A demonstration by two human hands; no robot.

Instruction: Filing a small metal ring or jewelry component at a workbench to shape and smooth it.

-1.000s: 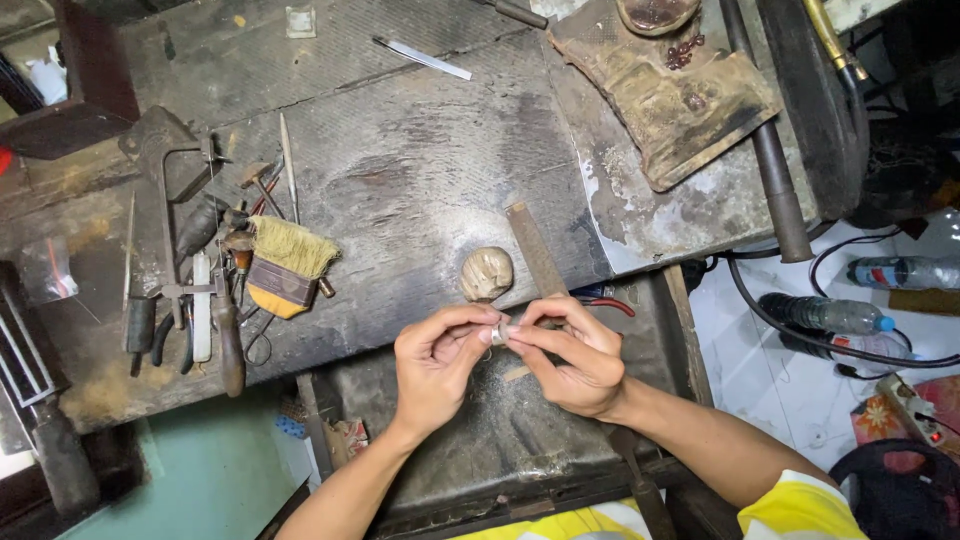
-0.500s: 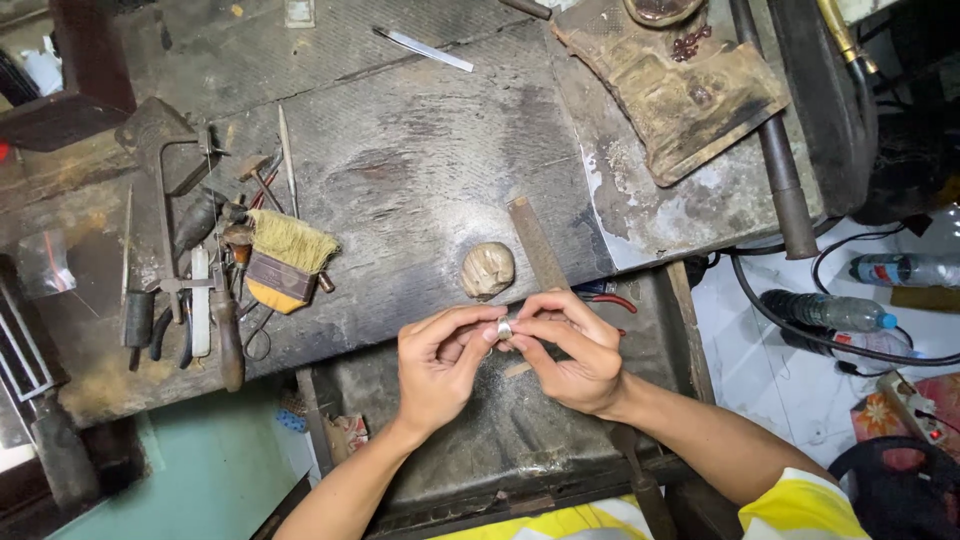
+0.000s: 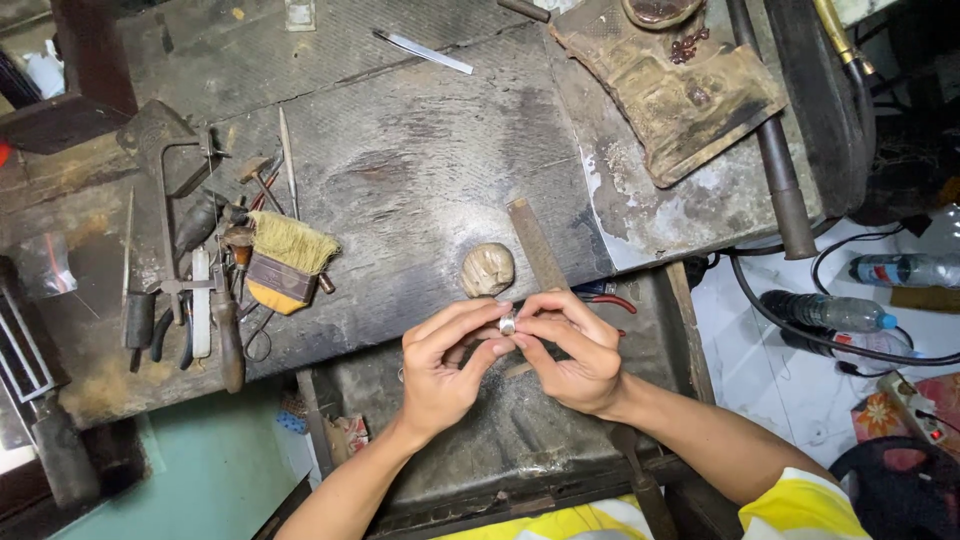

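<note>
My left hand (image 3: 445,365) and my right hand (image 3: 570,350) meet over the front edge of a worn dark workbench (image 3: 420,170). Between the fingertips of both hands sits a small silvery metal piece (image 3: 508,324), pinched from either side. A beige rounded lump (image 3: 487,269) lies on the bench just beyond my fingers. A flat wooden peg (image 3: 538,245) juts out from the bench beside it. Below my hands is a dark catch tray (image 3: 500,430).
Left of my hands lie a short yellow-bristled brush (image 3: 283,262), a saw frame (image 3: 165,215), files and pliers. Tweezers (image 3: 422,51) rest at the far edge. A stained block (image 3: 670,85) sits at the back right. Plastic bottles (image 3: 825,312) and cables lie on the floor at right.
Both hands stay together at the bench edge; the fingers have shifted slightly on the small metal piece. The view has drifted a little.
</note>
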